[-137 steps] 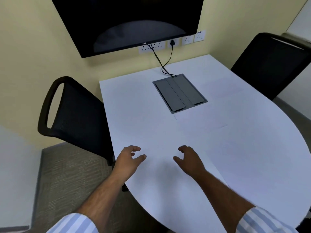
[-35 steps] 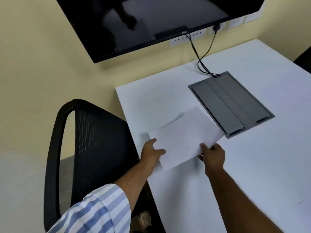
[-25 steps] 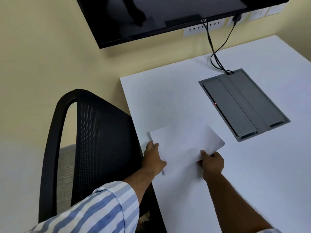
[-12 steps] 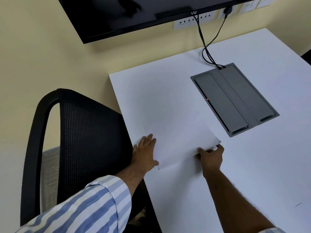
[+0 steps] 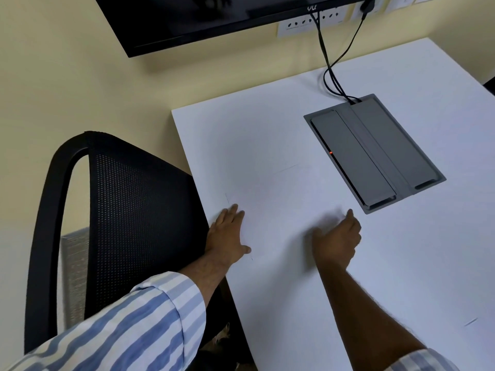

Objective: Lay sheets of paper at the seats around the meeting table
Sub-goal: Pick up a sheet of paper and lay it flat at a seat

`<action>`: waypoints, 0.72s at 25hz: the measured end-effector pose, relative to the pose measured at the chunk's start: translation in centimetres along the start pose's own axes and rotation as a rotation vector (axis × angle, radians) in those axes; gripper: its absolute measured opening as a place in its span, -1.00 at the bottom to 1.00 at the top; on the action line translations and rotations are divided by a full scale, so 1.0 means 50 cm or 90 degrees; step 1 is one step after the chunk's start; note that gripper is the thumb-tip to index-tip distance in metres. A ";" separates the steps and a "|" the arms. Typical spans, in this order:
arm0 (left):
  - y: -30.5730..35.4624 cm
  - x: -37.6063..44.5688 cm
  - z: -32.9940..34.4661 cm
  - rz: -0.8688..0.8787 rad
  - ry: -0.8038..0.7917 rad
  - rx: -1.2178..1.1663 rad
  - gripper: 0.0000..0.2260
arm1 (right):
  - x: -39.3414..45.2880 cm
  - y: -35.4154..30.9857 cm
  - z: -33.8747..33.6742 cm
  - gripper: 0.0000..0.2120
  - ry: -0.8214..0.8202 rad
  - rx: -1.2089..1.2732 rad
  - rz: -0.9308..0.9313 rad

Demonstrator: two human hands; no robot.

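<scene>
A white sheet of paper [image 5: 281,207] lies flat on the white meeting table [image 5: 401,263], in front of the black mesh chair [image 5: 128,218] at the table's left side. Its edges barely show against the tabletop. My left hand [image 5: 227,236] rests flat on the sheet's left edge, fingers stretched out. My right hand [image 5: 337,239] hovers or rests at the sheet's near right corner, fingers loosely apart, gripping nothing.
A grey cable box [image 5: 375,153] with a red light is set into the table to the right of the sheet. Black cables [image 5: 329,65] run from it up to wall sockets [image 5: 302,22] under a dark screen [image 5: 214,17].
The sheet, held raised in both hands a second ago, now lies flat on the table. My right hand has let go of its corner and my left hand has flattened onto it.
</scene>
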State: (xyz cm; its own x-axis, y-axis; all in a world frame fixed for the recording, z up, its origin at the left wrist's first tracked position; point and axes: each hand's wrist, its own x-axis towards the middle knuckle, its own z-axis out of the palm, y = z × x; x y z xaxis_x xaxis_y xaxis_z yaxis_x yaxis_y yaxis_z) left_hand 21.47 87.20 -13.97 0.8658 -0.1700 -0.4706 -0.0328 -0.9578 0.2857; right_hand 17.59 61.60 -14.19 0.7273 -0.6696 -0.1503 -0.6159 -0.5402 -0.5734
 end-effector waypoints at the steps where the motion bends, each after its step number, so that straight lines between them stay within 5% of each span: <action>1: 0.000 0.000 0.001 0.001 0.001 0.000 0.01 | -0.005 0.003 0.005 -0.12 -0.010 -0.081 -0.069; 6: -0.003 0.001 0.005 0.009 0.004 -0.003 0.00 | -0.001 0.016 0.032 -0.27 -0.171 -0.284 -0.201; 18: 0.004 0.007 0.006 0.004 -0.005 -0.023 0.01 | -0.012 0.005 0.027 -0.30 -0.160 -0.237 -0.149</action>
State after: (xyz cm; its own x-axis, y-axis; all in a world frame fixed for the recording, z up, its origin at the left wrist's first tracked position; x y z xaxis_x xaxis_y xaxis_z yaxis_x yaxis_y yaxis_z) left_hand 21.61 86.87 -14.32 0.8619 -0.1785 -0.4747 -0.0208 -0.9477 0.3185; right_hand 17.43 62.55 -15.32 0.8811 -0.3904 -0.2670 -0.4605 -0.8368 -0.2961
